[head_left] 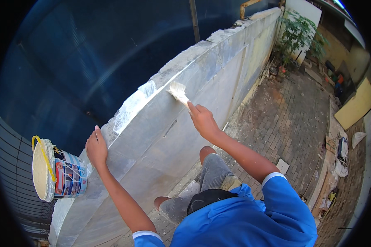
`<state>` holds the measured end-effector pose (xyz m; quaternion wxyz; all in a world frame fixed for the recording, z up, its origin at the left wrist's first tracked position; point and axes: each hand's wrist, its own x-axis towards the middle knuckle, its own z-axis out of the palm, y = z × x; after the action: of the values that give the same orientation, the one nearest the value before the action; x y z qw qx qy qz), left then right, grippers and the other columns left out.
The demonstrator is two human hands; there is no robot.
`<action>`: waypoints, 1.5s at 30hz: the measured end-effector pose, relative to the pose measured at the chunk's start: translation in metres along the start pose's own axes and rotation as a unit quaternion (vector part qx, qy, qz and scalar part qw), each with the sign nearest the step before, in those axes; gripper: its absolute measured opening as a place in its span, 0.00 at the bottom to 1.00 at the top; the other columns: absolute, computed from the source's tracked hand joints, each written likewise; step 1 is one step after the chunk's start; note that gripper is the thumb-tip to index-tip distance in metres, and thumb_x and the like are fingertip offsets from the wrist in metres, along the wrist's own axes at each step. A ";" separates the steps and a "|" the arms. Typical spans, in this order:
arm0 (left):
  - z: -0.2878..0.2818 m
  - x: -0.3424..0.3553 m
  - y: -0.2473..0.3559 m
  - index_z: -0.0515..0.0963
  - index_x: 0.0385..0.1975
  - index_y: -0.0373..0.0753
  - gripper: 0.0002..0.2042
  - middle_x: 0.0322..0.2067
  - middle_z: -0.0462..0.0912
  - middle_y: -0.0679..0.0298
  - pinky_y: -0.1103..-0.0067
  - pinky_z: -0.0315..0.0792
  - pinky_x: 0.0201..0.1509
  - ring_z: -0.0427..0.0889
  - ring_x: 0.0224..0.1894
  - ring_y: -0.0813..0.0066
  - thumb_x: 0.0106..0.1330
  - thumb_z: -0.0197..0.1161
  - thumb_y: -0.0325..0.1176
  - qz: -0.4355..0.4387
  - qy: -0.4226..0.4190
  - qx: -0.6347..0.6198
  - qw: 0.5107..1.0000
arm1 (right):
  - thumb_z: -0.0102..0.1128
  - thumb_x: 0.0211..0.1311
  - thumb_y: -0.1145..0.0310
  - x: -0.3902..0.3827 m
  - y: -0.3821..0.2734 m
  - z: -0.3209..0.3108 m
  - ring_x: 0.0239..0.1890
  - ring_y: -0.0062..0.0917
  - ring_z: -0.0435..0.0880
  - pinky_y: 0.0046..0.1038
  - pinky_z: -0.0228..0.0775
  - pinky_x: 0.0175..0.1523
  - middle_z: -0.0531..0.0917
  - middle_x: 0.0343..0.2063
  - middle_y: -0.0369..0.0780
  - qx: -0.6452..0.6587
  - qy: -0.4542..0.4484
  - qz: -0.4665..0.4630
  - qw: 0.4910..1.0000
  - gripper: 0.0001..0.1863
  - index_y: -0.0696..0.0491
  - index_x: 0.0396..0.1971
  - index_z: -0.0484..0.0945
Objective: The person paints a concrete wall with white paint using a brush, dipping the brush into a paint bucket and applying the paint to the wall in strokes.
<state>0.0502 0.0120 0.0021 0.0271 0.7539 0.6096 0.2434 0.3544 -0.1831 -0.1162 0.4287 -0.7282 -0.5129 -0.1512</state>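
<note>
My right hand (204, 122) is closed round the handle of a paintbrush (178, 91), whose bristles are coated in white paint. The bristles are at the upper edge of a curved grey concrete wall (202, 92); whether they touch it I cannot tell. My left hand (97, 149) rests on top of the wall, holding no tool, with its outer fingers partly hidden. Between my hands, a wet white paint patch (130, 109) covers part of the wall top. Left of my left hand, a paint bucket (70, 173) with a yellow handle and pale paint inside stands on the wall.
Beyond the wall rises a large dark blue curved surface (62, 74). A barred metal grille (12, 152) lies at the far left. Brick paving (280, 119) stretches along the wall's right side. Farther off are a leafy plant (299, 35) and a leaning yellowish board (354, 105).
</note>
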 end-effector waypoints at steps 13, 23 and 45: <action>-0.005 -0.002 -0.001 0.81 0.50 0.36 0.30 0.49 0.83 0.50 0.62 0.65 0.65 0.77 0.56 0.49 0.76 0.38 0.54 0.001 -0.008 0.002 1.000 | 0.55 0.71 0.65 0.000 0.054 -0.041 0.19 0.13 0.65 0.21 0.61 0.24 0.72 0.20 0.30 0.365 -0.012 0.390 0.845 0.12 0.56 0.46 0.80; -0.001 -0.001 -0.002 0.81 0.50 0.35 0.30 0.48 0.82 0.47 0.62 0.67 0.62 0.78 0.54 0.49 0.76 0.37 0.54 -0.010 -0.007 0.013 1.000 | 0.54 0.72 0.67 0.025 0.041 -0.032 0.23 0.13 0.67 0.20 0.59 0.25 0.71 0.22 0.31 0.466 -0.049 0.421 0.777 0.10 0.59 0.40 0.77; 0.000 0.000 -0.007 0.80 0.53 0.38 0.30 0.53 0.81 0.50 0.61 0.63 0.68 0.75 0.60 0.52 0.74 0.39 0.56 -0.047 -0.006 0.008 0.999 | 0.55 0.72 0.66 0.017 -0.023 -0.051 0.27 0.14 0.66 0.20 0.60 0.28 0.69 0.25 0.30 0.483 -0.019 0.436 0.759 0.09 0.57 0.41 0.76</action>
<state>0.0442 0.0134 -0.0002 0.0365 0.7260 0.6462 0.2324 0.3529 -0.2099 -0.0641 0.7335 -0.5721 -0.1525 0.3337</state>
